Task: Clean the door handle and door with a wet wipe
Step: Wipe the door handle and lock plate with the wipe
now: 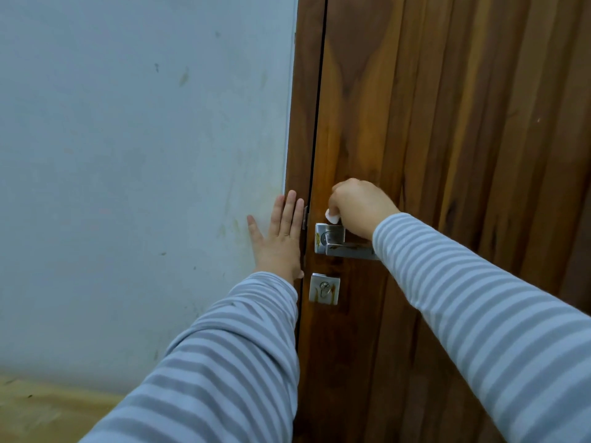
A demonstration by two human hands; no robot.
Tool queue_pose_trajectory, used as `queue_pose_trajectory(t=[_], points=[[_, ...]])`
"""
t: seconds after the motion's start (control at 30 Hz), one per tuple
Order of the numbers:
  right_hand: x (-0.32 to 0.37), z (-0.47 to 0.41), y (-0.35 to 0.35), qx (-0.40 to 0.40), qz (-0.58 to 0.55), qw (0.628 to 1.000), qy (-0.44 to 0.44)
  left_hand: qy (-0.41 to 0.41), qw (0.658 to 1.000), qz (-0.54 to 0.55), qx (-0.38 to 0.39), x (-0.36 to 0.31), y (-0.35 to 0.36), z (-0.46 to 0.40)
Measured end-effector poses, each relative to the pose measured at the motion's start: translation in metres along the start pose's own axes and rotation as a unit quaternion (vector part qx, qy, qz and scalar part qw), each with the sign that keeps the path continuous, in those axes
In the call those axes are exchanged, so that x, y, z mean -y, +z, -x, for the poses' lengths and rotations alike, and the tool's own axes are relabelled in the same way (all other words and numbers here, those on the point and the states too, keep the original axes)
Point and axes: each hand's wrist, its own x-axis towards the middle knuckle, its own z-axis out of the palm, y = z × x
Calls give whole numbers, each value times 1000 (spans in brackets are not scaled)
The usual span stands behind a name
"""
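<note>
Head view: your right hand is curled around a white wet wipe, holding it against the wooden door just above the square plate of the metal door handle. Your left hand lies flat with fingers straight, resting on the wall and door frame. A keyhole plate sits below the handle.

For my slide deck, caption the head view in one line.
Right hand wipes above door handle with wet wipe; left hand braces flat.
</note>
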Motion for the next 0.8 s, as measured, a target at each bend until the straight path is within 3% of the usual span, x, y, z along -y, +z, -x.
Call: queue_pose_trajectory(t=[0.07,0.2,0.3,0.8], points=[[-13,-1,-14,-33,-29,999,9,-5,1000,-2,-18,-1,2,2],[-31,-11,-43,-233,-64,970,-5,-24,999,-3,-34,-5,5,2],[-28,-23,-52,-303,-49,952,-1,-33,999,-6,-36,-6,7,2],[-32,3,2,-227,-27,973,-40,-34,999,-14,-22,-6,5,-2]])
